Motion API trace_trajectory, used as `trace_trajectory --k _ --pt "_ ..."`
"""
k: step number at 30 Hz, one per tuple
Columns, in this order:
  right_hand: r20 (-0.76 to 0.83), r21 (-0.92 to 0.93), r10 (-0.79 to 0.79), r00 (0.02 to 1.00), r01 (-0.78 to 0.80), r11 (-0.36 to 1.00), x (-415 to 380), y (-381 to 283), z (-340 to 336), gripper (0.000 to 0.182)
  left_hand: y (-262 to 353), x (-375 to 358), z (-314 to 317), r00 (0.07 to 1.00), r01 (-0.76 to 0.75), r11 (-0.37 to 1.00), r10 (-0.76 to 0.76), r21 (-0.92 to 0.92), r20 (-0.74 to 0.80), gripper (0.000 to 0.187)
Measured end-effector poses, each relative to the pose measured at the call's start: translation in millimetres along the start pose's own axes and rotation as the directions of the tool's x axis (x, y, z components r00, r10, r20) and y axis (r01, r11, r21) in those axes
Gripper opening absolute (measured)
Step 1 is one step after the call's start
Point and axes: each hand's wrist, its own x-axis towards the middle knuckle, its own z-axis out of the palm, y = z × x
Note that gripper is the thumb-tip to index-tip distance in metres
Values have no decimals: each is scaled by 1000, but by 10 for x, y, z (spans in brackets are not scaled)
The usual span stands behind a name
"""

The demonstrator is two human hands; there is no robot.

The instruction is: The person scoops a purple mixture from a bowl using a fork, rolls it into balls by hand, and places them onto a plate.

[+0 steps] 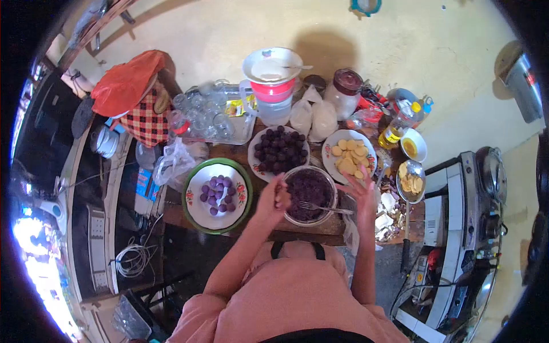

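A bowl of mashed purple filling (309,186), with a fork (325,207) lying across it, stands in front of me. My left hand (273,200) is at its left rim, fingers curled in; what they hold, if anything, I cannot make out. To the right of the bowl, my right hand (361,195) is open with fingers spread, near the flowered plate (330,150) of flat yellow rounds (350,154). Light purple balls (216,194) lie in a green-rimmed dish (193,214) on the left. Behind the bowl, a plate holds a pile of dark purple balls (280,150).
At the back stand a measuring jug (275,111) with a bowl on top, white bags (323,121), a lidded jar (343,94) and a tray of glasses (209,117). An oil bottle (392,134) and scraps (389,214) lie right. A knife handle (405,255) juts over the front edge.
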Motion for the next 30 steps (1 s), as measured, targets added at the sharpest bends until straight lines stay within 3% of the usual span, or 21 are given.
trace_trajectory --k 1,3,5,7,9,10,13,15,18,19,20,23,24,27,28,30 --pt "0 -18 9 1000 -9 1000 -26 -25 -34 63 125 -41 -93 992 -58 996 65 71 -105 30" --pt "-27 -82 45 999 -47 995 -91 -72 -98 60 436 -155 -431 885 -282 783 436 555 -166 31" --pt "-31 -199 54 998 -59 978 -165 -116 -184 59 770 -192 -884 752 -55 356 629 933 -196 29" --pt "-81 -386 39 996 -68 920 -186 -55 -298 46 1027 -361 -1265 800 133 -49 595 990 -78 24" --pt "-104 -644 16 994 -79 761 -245 -75 -327 43 1127 -467 -1701 781 136 -197 624 971 18 24" --pt "-107 -690 46 993 -107 716 -263 -65 -353 43 1127 -520 -1745 772 137 -269 632 953 68 26" --pt "-142 -774 135 981 -195 602 -313 -16 -415 43 1093 -720 -1667 694 249 -247 720 937 5 32" --pt "-180 -776 205 962 -267 572 -363 35 -413 43 1119 -731 -1789 666 174 -157 746 972 1 32" --pt "-184 -687 170 968 -250 682 -412 302 -507 39 1262 -859 -1771 624 81 -133 779 988 54 33" --pt "-186 -587 233 954 -298 752 -433 339 -494 39 1309 -890 -1737 611 51 -144 787 988 83 33" --pt "-183 -479 295 938 -347 806 -459 372 -468 39 1363 -863 -1840 611 44 36 790 998 -55 28" --pt "-105 -203 365 925 -379 903 -482 523 -376 36 1365 -1050 -1462 488 63 -33 873 998 -2 25" --pt "-72 -120 366 928 -372 921 -488 592 -343 35 1364 -1045 -1439 471 1 -27 882 1000 23 25" --pt "-114 -176 338 934 -354 919 -414 713 -252 30 1278 -993 -1324 434 -81 -14 900 997 48 23" --pt "-196 -149 371 908 -402 904 -388 603 -103 28 1226 -967 -1262 452 -103 -14 890 995 60 22" --pt "-166 -406 204 965 -255 877 -318 791 -101 28 1063 -888 -1120 486 -152 -11 870 988 84 21"
